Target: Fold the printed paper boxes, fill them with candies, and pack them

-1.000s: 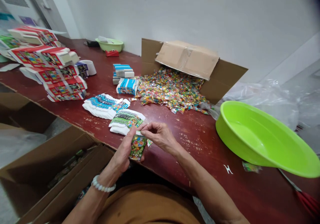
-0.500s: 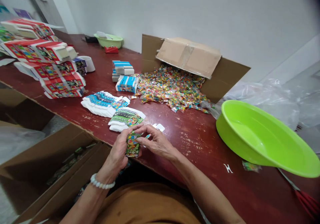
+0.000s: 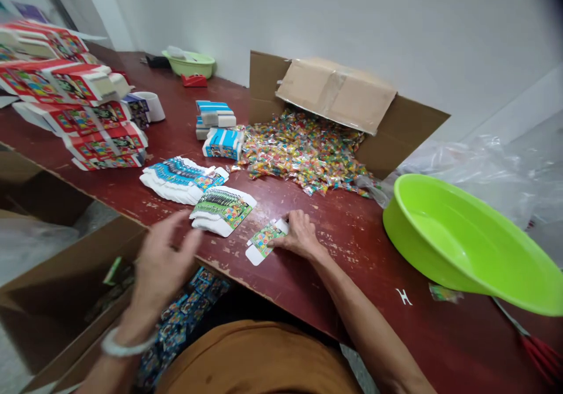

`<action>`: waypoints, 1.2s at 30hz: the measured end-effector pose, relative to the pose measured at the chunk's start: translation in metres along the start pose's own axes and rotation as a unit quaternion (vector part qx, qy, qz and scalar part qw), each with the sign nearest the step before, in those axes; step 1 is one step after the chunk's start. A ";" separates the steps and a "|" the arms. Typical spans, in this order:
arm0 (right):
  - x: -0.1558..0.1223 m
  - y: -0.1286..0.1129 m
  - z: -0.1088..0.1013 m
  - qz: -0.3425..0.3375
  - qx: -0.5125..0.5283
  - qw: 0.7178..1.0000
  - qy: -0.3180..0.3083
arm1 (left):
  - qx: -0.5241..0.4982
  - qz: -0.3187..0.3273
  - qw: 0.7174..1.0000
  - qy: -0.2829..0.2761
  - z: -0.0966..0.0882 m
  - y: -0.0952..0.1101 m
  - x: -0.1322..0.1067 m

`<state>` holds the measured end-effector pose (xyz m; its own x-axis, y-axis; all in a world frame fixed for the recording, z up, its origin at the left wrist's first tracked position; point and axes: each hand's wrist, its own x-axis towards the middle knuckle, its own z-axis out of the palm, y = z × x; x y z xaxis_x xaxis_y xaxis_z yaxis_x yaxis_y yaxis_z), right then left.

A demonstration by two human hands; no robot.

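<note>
My right hand [image 3: 299, 234] has its thumb and fingers closed on the end of a green printed carton [image 3: 264, 239], which lies flat on the red table with a white flap out. My left hand [image 3: 163, 259], blurred by motion, is over the table's front edge with fingers apart and nothing in it. Below and left of it, a small green box [image 3: 113, 271] is in the air inside a brown cardboard box [image 3: 65, 282]. Between the hands, a fanned stack of green flat cartons [image 3: 224, 207] lies beside a fanned stack of blue ones [image 3: 180, 178].
Wrapped candies [image 3: 303, 153] spill from a tipped cardboard carton [image 3: 336, 92]. A bright green basin [image 3: 466, 247] stands at right, near red-handled scissors [image 3: 536, 353]. Bundled red cartons [image 3: 88, 109] pile up at left; blue bundles [image 3: 223, 143] sit centrally. Blue packs [image 3: 193, 306] fill a space below the table edge.
My left hand has let go of the filled-looking green box and moved left, the box now over the cardboard box. My right hand has moved right and down onto a flat green carton.
</note>
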<state>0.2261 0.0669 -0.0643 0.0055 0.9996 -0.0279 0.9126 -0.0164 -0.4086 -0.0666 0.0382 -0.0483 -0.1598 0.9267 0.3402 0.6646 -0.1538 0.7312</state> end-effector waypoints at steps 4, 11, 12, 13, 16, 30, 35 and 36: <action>-0.007 -0.001 -0.001 -0.025 0.081 0.996 -0.010 | 0.002 0.124 0.984 -0.131 0.071 0.047 -0.027; -0.020 -0.007 -0.006 -0.052 0.008 0.998 -0.016 | 0.226 0.128 0.926 -0.273 0.082 0.065 -0.017; -0.023 -0.010 -0.005 -0.058 0.007 0.998 -0.020 | 0.234 0.116 0.920 -0.292 0.079 0.066 -0.015; -0.026 -0.012 -0.005 -0.064 0.006 0.998 -0.021 | 0.242 0.106 0.915 -0.304 0.076 0.067 -0.015; -0.036 -0.021 -0.001 -0.081 0.001 0.996 -0.025 | 0.267 0.094 0.913 -0.295 0.064 0.070 -0.027; -0.054 -0.039 0.008 -0.155 0.105 0.978 -0.098 | -0.269 -0.224 0.842 -0.412 0.036 0.025 -0.080; -0.051 -0.039 0.002 -0.234 0.136 0.962 -0.031 | -0.165 -0.093 0.918 -0.349 0.022 0.045 -0.076; -0.051 -0.040 0.000 -0.247 0.143 0.958 -0.019 | -0.149 -0.078 0.924 -0.344 0.018 0.048 -0.075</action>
<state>0.1892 0.0162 -0.0467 -0.4180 0.8859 0.2013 0.6508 0.4466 -0.6140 -0.0093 -0.0326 -0.0492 0.3335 0.9281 -0.1656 0.4260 0.0084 0.9047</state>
